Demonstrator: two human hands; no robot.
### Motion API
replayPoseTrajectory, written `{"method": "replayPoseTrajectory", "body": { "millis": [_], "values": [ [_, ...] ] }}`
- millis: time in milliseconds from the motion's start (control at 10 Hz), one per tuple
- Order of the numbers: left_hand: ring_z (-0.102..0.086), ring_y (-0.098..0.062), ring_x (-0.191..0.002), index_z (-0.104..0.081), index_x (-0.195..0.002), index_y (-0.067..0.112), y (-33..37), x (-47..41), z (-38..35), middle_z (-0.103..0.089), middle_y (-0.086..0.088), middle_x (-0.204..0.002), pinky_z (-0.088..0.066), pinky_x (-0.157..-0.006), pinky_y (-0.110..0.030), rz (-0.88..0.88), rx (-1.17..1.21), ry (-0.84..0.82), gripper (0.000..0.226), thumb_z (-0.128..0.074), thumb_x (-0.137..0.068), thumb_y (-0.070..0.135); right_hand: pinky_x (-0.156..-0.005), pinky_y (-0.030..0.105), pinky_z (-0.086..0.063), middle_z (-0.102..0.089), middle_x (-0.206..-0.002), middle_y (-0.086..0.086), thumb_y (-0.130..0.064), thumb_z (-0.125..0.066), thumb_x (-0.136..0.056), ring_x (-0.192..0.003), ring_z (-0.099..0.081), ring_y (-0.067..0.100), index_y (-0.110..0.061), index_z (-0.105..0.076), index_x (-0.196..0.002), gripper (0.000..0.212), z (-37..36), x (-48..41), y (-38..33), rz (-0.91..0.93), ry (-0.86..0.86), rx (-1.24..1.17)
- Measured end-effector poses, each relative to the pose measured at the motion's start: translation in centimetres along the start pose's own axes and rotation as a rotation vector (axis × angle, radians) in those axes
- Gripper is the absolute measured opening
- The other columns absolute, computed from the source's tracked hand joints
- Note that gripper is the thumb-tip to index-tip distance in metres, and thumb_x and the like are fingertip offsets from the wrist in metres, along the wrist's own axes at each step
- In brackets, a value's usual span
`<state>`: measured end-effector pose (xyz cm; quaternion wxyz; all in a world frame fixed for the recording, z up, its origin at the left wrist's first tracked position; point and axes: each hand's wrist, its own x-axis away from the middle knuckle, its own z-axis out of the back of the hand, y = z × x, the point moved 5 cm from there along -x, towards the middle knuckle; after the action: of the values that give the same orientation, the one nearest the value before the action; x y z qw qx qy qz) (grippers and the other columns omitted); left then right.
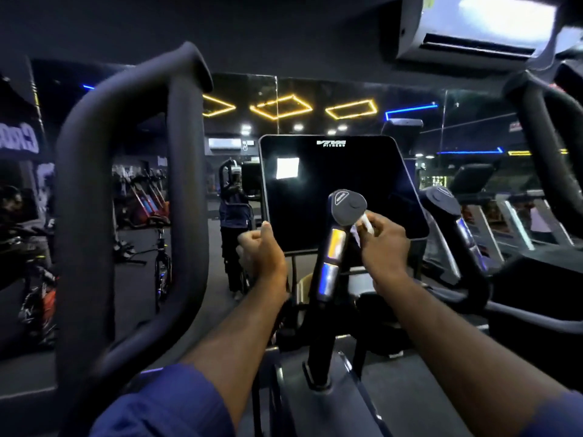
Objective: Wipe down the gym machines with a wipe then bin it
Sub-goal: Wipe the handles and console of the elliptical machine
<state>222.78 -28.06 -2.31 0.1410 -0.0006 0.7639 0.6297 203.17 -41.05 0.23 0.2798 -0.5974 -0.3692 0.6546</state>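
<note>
A gym machine with a dark console screen [334, 187] stands in front of me. Its left inner handle [339, 247] rises in the middle, with a grey cap and shiny sensor plates. My right hand [383, 239] pinches a white wipe [362, 225] against the handle just below the cap. My left hand [260, 247] is curled into a fist beside the screen's lower left edge, and I see nothing in it. A second inner handle [454, 222] stands to the right.
A big looped black arm bar [176, 190] fills the left foreground, another [542, 127] curves at the right. Behind is a wall mirror [347, 102] reflecting bikes, lights and a person. Treadmills [504, 216] stand on the right. An air conditioner [473, 29] hangs above.
</note>
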Motion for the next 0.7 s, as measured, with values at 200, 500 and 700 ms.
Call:
{"method": "replayPoseTrajectory", "body": {
  "millis": [200, 500, 700],
  "values": [
    [-0.061, -0.027, -0.125, -0.055, -0.141, 0.022, -3.1, -4.5, -5.0, -0.062, -0.007, -0.142, -0.05, -0.103, -0.047, 0.212, 0.349, -0.336, 0.078, -0.055, -0.088, 0.079, -0.088, 0.028, -0.049, -0.068, -0.123, 0.016, -0.024, -0.076, -0.083, -0.063, -0.062, -0.009, 0.003, -0.061, -0.123, 0.05, -6.3, 1.3, -0.2, -0.041, -0.454, -0.01],
    [-0.059, -0.023, -0.132, -0.063, -0.142, 0.02, -3.3, -8.8, -7.9, -0.062, -0.003, -0.145, -0.043, -0.117, -0.049, 0.182, 0.418, -0.364, 0.102, -0.059, -0.07, 0.093, -0.126, 0.037, -0.025, -0.039, -0.16, -0.024, -0.051, -0.045, -0.107, -0.148, -0.04, 0.008, -0.019, -0.033, -0.158, 0.062, -9.3, 1.4, 5.4, 0.655, -0.603, 0.488],
    [-0.069, -0.014, -0.106, -0.066, -0.133, 0.006, -1.1, -7.0, -6.4, -0.073, -0.004, -0.116, -0.053, -0.086, -0.024, 0.079, 0.271, -0.399, 0.062, -0.041, -0.108, 0.056, -0.128, 0.05, -0.005, -0.034, -0.165, 0.008, -0.084, -0.025, -0.092, -0.156, -0.027, 0.021, -0.006, -0.039, -0.158, 0.103, -13.5, 1.3, 1.5, 0.898, -0.429, 0.832]
  ]
}}
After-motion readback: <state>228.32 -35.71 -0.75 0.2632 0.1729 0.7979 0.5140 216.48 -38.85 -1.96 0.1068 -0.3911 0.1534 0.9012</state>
